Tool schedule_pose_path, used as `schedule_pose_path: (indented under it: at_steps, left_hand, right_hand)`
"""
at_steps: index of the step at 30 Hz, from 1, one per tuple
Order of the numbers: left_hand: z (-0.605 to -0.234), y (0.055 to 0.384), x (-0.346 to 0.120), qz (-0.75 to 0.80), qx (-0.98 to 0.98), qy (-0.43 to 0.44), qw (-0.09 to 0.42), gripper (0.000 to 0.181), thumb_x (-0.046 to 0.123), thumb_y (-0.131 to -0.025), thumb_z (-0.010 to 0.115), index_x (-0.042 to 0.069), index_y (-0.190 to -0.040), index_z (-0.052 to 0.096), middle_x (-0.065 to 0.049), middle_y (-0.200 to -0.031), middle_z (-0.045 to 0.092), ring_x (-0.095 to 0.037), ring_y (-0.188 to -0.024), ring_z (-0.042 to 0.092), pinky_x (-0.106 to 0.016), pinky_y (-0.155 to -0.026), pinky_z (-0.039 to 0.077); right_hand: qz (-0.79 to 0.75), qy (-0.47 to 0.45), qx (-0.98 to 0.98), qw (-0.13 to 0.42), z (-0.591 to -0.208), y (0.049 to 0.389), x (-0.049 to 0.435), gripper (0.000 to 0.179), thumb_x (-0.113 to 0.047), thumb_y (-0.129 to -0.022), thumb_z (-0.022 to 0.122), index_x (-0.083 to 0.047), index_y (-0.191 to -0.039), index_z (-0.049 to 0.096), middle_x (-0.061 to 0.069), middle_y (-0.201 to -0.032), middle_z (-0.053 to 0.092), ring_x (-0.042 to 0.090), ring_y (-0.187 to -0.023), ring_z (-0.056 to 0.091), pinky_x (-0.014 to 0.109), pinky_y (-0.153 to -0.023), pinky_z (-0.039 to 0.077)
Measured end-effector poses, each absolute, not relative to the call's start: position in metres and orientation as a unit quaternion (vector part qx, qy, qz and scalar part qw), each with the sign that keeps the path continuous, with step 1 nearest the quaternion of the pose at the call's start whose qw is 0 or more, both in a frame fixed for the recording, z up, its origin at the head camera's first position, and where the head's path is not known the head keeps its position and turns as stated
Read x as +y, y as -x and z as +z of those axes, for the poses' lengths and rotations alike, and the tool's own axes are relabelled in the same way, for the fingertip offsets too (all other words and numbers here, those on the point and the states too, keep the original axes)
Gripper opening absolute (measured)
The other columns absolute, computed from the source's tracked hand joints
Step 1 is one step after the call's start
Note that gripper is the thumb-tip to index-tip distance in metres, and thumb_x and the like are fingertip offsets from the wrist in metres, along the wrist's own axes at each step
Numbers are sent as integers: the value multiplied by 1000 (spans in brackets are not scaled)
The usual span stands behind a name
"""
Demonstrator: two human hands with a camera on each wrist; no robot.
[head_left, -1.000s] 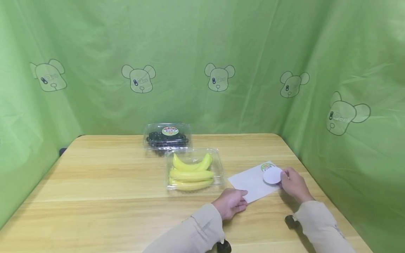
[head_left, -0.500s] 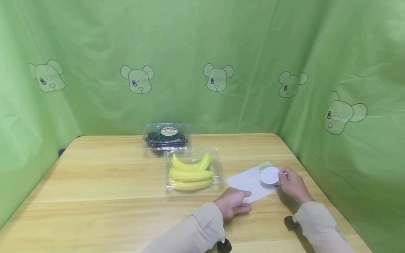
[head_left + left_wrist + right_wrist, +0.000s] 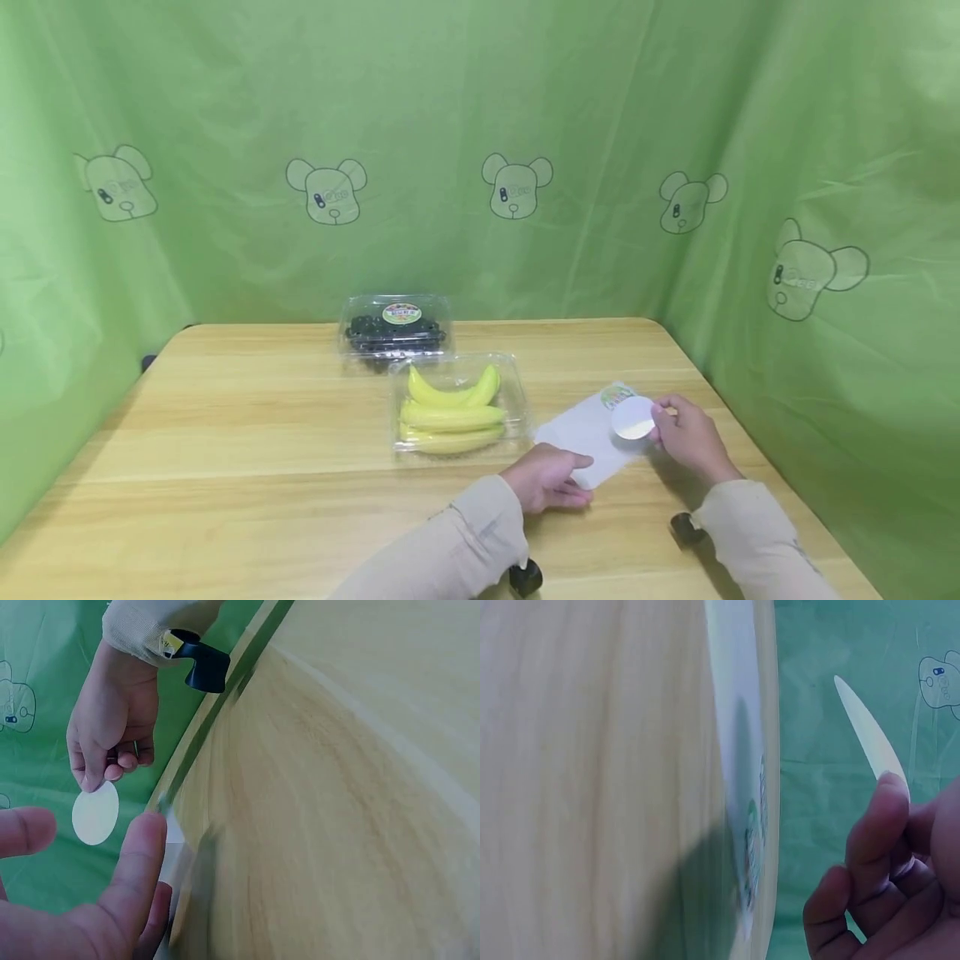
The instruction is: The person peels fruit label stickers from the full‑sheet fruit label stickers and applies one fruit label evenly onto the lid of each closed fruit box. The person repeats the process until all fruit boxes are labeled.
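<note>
My right hand (image 3: 693, 437) pinches the edge of a round sticker (image 3: 633, 419) between thumb and fingers, its plain white face showing. In the right wrist view the sticker (image 3: 866, 727) appears nearly edge-on, slightly curved and raised off the table. Below it lies a white backing sheet (image 3: 573, 433), with a colourful round sticker (image 3: 617, 396) on its far corner. My left hand (image 3: 547, 479) is at the sheet's near edge, its thumb over the paper. In the left wrist view, the left hand's fingers (image 3: 139, 851) are straight, thumb and forefinger apart.
A clear clamshell box (image 3: 517, 392) of bananas (image 3: 453, 417) stands left of the sheet. Behind it is another clear box (image 3: 352, 304) with dark fruit, likely grapes (image 3: 393, 335), and a round label (image 3: 402, 313). Green curtains (image 3: 420, 100) enclose the wooden table (image 3: 247, 433).
The right hand has brought the pinched sticker slightly left and nearer. The sheet has turned a little, its far corner shifting left. The left hand has hardly moved.
</note>
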State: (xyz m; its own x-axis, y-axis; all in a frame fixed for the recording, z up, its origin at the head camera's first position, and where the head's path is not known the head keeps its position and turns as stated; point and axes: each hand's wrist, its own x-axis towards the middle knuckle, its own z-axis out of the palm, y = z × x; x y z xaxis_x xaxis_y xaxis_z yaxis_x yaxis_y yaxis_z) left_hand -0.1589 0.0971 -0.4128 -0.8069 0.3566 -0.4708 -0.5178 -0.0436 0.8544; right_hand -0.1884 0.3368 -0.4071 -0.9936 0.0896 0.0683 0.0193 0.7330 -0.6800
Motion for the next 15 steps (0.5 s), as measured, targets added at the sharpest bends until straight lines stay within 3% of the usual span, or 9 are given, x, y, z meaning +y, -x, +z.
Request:
schedule_pose_path:
  at_steps: [6, 15]
  left_hand:
    - [-414, 160, 96, 718, 622, 57, 306, 21, 10, -92, 64, -5, -102, 55, -25, -88, 61, -34, -83, 67, -35, -76, 59]
    - [-415, 166, 92, 682, 651, 31, 331, 35, 13, -91, 66, -8, -115, 51, -23, -82, 61, -33, -76, 68, -36, -71, 60]
  right_hand:
    - [371, 26, -927, 51, -408, 188, 336, 34, -24, -104, 42, 6, -118, 53, 11, -70, 64, 21, -58, 58, 27, -47, 46]
    - [375, 22, -924, 67, -407, 186, 335, 31, -24, -104, 43, 3, -114, 55, 11, -71, 63, 17, -55, 54, 26, -43, 44]
